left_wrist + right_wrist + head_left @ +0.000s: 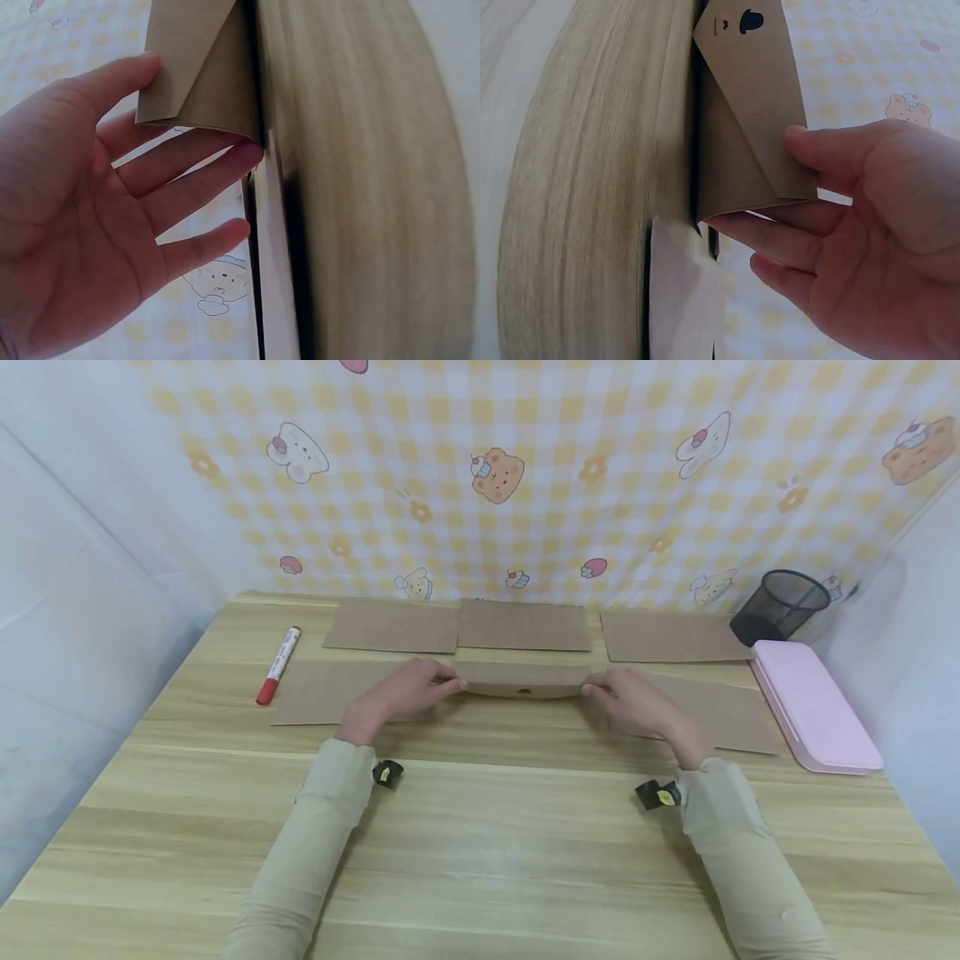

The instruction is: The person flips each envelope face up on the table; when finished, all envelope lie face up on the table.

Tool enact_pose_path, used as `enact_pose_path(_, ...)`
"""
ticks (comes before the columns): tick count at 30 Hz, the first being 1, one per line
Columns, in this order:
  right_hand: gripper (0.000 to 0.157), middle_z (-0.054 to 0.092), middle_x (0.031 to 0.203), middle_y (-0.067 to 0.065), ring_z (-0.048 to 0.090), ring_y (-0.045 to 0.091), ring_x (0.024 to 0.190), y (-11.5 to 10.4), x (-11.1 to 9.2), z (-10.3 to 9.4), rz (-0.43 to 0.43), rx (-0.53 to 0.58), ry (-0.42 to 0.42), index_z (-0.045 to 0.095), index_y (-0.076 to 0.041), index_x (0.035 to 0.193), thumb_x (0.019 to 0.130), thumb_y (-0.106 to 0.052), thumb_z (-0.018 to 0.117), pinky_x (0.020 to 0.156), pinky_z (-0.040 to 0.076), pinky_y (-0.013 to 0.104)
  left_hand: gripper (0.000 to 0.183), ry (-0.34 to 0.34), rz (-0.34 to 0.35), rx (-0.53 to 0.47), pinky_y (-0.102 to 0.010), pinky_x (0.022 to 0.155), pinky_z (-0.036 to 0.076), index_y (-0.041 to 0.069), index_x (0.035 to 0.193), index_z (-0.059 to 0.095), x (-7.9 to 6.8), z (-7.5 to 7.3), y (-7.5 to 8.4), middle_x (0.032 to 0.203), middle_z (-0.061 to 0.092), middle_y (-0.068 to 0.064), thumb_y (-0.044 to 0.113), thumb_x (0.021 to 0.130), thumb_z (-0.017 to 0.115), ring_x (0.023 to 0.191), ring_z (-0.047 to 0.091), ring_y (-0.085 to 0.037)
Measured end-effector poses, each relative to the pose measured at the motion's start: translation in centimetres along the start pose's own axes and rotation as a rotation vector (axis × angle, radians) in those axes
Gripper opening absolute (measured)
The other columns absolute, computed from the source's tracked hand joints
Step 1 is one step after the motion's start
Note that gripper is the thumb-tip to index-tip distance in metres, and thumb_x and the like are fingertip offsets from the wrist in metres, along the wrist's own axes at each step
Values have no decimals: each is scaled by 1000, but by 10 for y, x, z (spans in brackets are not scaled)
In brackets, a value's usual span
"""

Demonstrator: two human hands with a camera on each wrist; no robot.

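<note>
Both hands hold a brown kraft paper envelope (521, 677) by its two short ends, in the middle of the front row. My left hand (401, 689) pinches the left end, thumb on the flap side and fingers behind. At the right end, my right hand (633, 697) does the same. The envelope bows and stands tilted up, its lower edge close to the table. In the right wrist view, its pointed flap (750, 82) carries a small dark hat and moustache print. Flat brown rectangles lie beside it, one at left (307, 693) and one at right (720, 710).
Three more flat brown rectangles (525, 627) lie in a row along the back edge. A red-capped white marker (279, 664) lies at left. A pink case (817, 706) and a black mesh pen holder (780, 606) are at right. A patterned cloth (450, 518) hangs behind the table.
</note>
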State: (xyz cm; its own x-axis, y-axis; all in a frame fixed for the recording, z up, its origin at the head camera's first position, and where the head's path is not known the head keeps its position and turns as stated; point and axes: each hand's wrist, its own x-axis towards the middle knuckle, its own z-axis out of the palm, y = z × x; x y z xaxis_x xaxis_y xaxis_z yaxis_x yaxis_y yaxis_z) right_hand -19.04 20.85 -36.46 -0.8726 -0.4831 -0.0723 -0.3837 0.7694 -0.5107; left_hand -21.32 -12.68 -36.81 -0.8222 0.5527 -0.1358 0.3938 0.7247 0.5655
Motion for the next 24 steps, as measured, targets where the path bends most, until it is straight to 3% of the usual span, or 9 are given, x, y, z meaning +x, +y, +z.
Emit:
enact_pose_path(3,23,64,103,18,60,31,96,1,2,-1,-9,33,39,59,3,109,97,-14,48,83,47,46,33,41,-2,10,-33,76,46,9,108,66,2,1,-1,90,64,-3,34,97,48,75,54,-16)
enact_pose_path(7,16,64,100,21,61,34,94,0,2,-1,-2,78,68,51,0,106,98,-13,48,78,49,46,34,110,-58,12,-34,79,47,4,105,62,5,4,3,93,64,-6,34,97,48,81,57,-18)
enact_pose_path(13,17,66,100,21,63,33,90,-1,4,0,50,96,149,48,-2,106,97,-17,49,75,50,46,30,182,-142,-41,-31,62,47,5,101,50,6,9,9,79,60,-7,35,97,48,64,55,-18)
enact_pose_path(17,28,65,95,25,64,35,80,-1,5,2,70,110,242,41,2,112,97,-20,51,68,51,45,31,250,-152,-78,-30,56,46,5,102,46,7,13,11,76,58,-8,35,96,49,60,55,-18)
enact_pose_path(20,35,63,96,31,63,42,82,-2,5,2,79,111,321,34,2,114,96,-22,52,68,52,47,36,319,-159,-123,-31,52,46,3,106,41,7,14,12,73,56,-9,35,95,51,57,56,-19)
enact_pose_path(24,27,64,89,28,63,41,85,-5,5,3,60,84,395,37,-1,104,96,-21,52,66,53,46,38,418,-170,-128,-30,46,43,2,102,39,7,15,15,69,52,-8,37,93,53,52,52,-20)
